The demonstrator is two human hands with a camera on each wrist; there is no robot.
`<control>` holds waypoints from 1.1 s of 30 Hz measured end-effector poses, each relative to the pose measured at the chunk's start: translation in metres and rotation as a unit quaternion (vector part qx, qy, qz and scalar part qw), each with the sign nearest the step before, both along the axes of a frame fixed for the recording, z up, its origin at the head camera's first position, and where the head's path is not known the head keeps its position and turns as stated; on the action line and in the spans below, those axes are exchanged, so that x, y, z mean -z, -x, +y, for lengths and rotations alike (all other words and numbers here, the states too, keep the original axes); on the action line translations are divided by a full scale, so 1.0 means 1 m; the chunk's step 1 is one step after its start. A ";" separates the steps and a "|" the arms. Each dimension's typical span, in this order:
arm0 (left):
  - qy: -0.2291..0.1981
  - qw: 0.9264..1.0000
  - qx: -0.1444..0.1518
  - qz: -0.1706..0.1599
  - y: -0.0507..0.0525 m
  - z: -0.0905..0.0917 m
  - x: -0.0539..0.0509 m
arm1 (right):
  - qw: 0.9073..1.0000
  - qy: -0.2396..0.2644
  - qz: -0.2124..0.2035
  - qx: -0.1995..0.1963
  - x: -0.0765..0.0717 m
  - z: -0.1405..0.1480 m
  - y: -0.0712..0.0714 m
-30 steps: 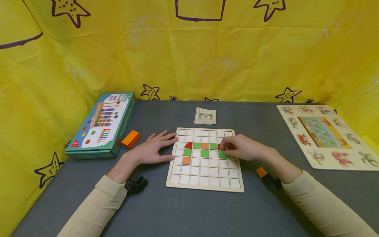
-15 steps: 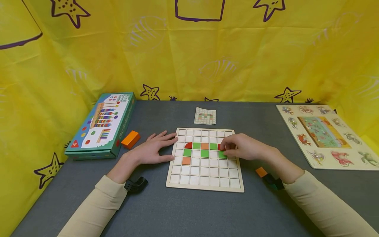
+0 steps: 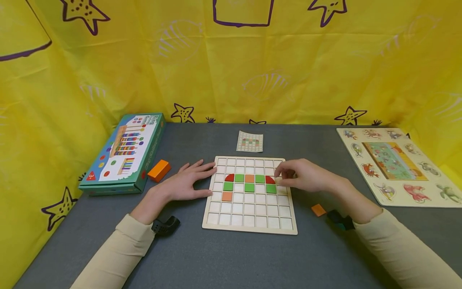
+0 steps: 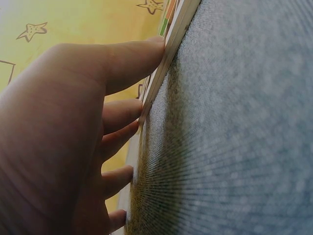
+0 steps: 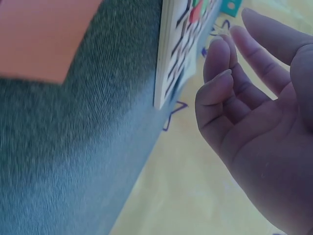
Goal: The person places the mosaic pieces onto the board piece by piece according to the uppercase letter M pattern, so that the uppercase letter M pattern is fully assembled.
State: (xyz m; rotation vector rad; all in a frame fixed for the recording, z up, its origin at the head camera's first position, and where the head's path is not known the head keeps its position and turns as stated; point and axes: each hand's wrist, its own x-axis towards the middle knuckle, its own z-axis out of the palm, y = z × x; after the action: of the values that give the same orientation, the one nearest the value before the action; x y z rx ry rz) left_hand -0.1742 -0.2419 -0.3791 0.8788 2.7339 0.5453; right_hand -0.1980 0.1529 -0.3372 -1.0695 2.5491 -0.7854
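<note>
A wooden grid board point(image 3: 249, 230) lies flat on the grey table. Set in its squares are green tiles point(image 3: 249, 187), orange tiles point(image 3: 227, 196) and two red quarter-round tiles point(image 3: 270, 180). My left hand point(image 3: 187, 182) rests at the board's left edge with thumb and fingers spread; the left wrist view has the thumb point(image 4: 139, 58) against the rim. Over the right edge, beside the red tile and a green tile point(image 3: 271, 188), hovers my right hand point(image 3: 304, 174). Its fingers are loosely bent, and the right wrist view reveals nothing in the palm point(image 5: 274, 132).
A small pattern card point(image 3: 250, 141) lies behind the board. One loose orange tile point(image 3: 319, 210) is near the right forearm. To the left are a game box point(image 3: 119, 156) and an orange block point(image 3: 159, 170); a sea-animal puzzle board point(image 3: 369, 192) lies at right.
My right hand has let go of the green tile at the right of the pattern and moved up and right, uncovering the red quarter-round tile. The left hand has stayed put.
</note>
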 end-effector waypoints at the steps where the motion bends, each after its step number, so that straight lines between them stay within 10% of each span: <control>1: 0.001 1.000 0.000 0.000 0.000 0.000 0.000 | 1.000 0.003 0.001 0.001 -0.001 0.002 0.000; 33: -0.001 1.000 -0.005 -0.007 0.001 -0.001 0.000 | 0.999 0.014 -0.029 0.001 0.002 0.064 -0.023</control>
State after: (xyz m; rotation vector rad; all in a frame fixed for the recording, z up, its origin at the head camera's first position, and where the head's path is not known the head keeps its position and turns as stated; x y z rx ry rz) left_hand -0.1751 -0.2429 -0.3789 0.8597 2.7279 0.5548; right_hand -0.1748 0.2171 -0.3389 -1.0374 2.4984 -0.8413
